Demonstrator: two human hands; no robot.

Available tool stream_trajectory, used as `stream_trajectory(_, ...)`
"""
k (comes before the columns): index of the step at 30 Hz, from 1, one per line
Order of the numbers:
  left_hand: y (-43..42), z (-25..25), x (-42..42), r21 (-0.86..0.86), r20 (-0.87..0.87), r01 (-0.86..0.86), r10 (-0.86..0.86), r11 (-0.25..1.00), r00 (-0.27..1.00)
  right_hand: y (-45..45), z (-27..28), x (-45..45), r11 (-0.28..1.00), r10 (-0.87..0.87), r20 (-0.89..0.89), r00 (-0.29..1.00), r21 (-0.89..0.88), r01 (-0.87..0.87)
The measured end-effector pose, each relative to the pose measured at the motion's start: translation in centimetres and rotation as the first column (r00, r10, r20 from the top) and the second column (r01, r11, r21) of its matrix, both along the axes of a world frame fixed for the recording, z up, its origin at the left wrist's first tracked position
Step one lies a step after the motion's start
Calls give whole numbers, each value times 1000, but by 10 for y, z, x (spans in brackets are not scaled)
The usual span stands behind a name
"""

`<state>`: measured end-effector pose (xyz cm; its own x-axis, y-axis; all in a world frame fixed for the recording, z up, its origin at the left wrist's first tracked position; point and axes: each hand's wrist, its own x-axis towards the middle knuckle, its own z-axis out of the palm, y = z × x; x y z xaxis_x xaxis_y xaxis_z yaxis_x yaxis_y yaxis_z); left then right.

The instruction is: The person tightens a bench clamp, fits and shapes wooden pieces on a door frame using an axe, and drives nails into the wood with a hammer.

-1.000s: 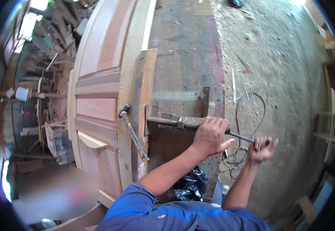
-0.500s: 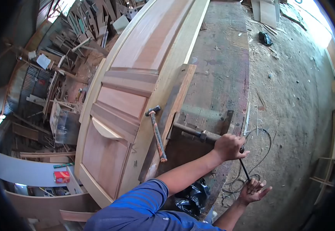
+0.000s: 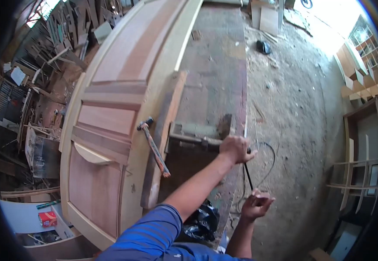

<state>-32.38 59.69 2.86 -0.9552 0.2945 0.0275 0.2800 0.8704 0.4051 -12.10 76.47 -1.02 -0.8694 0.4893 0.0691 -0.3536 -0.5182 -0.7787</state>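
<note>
My left hand (image 3: 234,150) is closed around the outer end of a bar clamp's screw (image 3: 193,140). A thin black handle rod (image 3: 248,174) slants down from there. My right hand (image 3: 257,205) has its fingers curled at the rod's lower end. The clamp presses toward a long wooden block (image 3: 165,135) lying along the edge of a panelled wooden door (image 3: 154,78). A hammer (image 3: 154,148) with a worn, orange-marked handle rests across the block and the door edge. On the door's lower panel lies a curved pale wood piece (image 3: 91,155).
The door lies on a stained workbench (image 3: 215,56). A black plastic bag (image 3: 202,222) sits below my left forearm. A cable (image 3: 272,161) loops on the dusty floor (image 3: 302,143). Wooden frames (image 3: 358,174) stand right; a red box (image 3: 47,219) and scrap wood are left.
The view has turned right, so the door, the clamp and both hands appear farther left. Both hands stay at the clamp, and the rod hangs a little steeper.
</note>
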Motion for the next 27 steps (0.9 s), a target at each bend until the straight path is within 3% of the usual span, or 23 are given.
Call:
stream_trajectory(1,0,12,0,-10,94,-10,10,1000,996,-10,7,-4,999,-2,-18,1000,42,2)
stream_trajectory(3,5,12,-3,-1,113,5,-5,1000,994,-28,-3,2,994,-48,-35,998,92,51)
stream_trajectory(6,-5,25,-7,-68,202,53,-38,996,979,-62,7,10,900,-6,-115,993,433,56)
stream_trajectory(9,4,18,-19,-83,248,171,-146,982,958,-66,20,8,828,80,-159,984,560,23)
stream_trajectory(11,24,28,-29,-92,366,163,-119,982,923,-62,16,4,773,92,-210,973,631,63)
stream_trajectory(13,40,18,-35,-93,441,184,-125,978,889,-58,15,2,758,117,-258,959,647,81)
stream_trajectory(17,44,-13,-40,-152,375,227,-156,962,914,-60,10,-1,792,84,-344,935,593,147)
stream_trajectory(19,44,-2,-46,-183,470,298,-183,937,863,-62,19,-9,824,57,-412,909,534,190)
stream_trajectory(21,44,-1,-55,-164,573,412,-253,896,780,-64,41,-13,862,11,-421,907,464,205)
stream_trajectory(23,46,-3,-61,-76,702,409,-242,909,669,-69,82,-36,856,32,-432,901,477,199)
stream_trajectory(26,48,-13,-71,37,818,355,-233,934,526,-63,104,-56,822,25,-303,953,549,153)
stream_trajectory(27,48,-19,-72,74,843,332,-237,940,483,-66,117,-70,852,-3,-300,954,498,159)
